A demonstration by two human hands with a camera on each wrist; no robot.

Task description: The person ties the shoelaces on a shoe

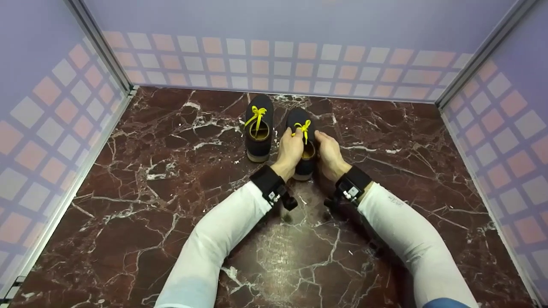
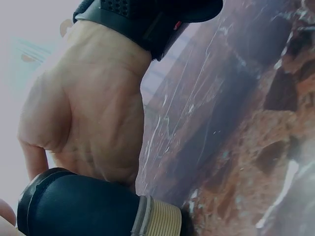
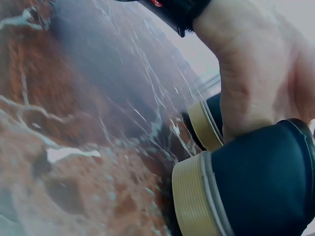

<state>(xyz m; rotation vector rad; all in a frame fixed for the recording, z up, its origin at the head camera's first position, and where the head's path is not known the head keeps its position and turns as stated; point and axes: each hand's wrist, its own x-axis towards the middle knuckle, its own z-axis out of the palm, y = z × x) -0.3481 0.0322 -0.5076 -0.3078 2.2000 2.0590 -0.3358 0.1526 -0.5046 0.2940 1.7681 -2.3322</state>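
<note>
Two dark low-cut shoes with yellow laces tied in bows stand side by side, toes pointing away from me. Both my hands are at the right shoe (image 1: 305, 164). My left hand (image 1: 290, 149) holds its inner side, the thumb up beside the yellow bow (image 1: 304, 125). From the outer side my right hand (image 1: 329, 153) grips the same shoe near the lacing. Its dark heel (image 2: 88, 204) and pale ribbed sole fill the bottom of the left wrist view. My fingertips are mostly hidden by the shoe. The left shoe (image 1: 259, 147) stands untouched just left of my left hand.
The floor (image 1: 171, 222) is dark red marble with white veins. Behind the shoes runs a lilac wall panel (image 1: 282, 21) with pink and white squares, close to the toes. Similar panels stand at left and right. Black camera straps circle both wrists.
</note>
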